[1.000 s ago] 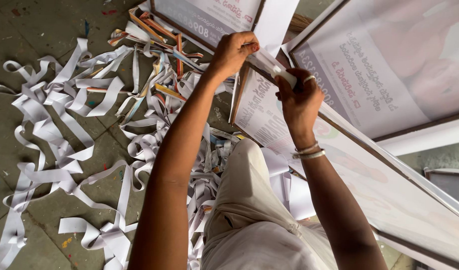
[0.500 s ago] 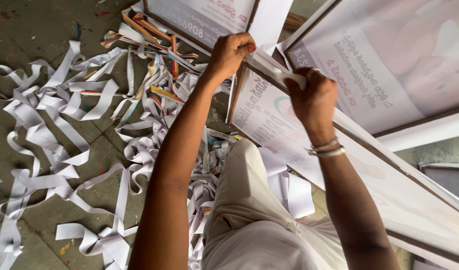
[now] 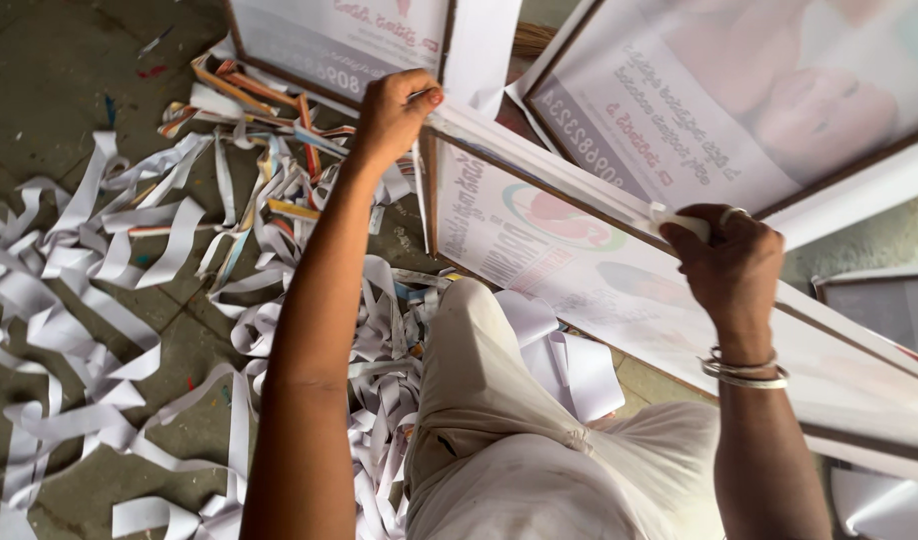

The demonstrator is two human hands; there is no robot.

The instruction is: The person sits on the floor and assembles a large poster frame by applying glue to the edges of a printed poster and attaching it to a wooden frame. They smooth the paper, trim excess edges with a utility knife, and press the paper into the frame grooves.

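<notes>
A printed banner stretched on a wooden frame (image 3: 539, 250) lies tilted in front of me. My left hand (image 3: 394, 110) pinches the white banner edge at the frame's upper left corner. My right hand (image 3: 729, 265), with metal bangles at the wrist, grips a small pale object, perhaps a cutter, pressed on the frame's upper rail (image 3: 579, 185), a good way right of the left hand. Its blade is hidden by the fingers.
Several white and coloured paper strips (image 3: 129, 260) are heaped on the concrete floor at left and under my knee. More framed banners stand behind: one at top centre (image 3: 339, 40), one at top right (image 3: 719, 90). Another frame edge (image 3: 879, 300) sits at far right.
My right hand has slid to the right along the frame's upper rail, away from the left hand. The left hand stays at the corner.
</notes>
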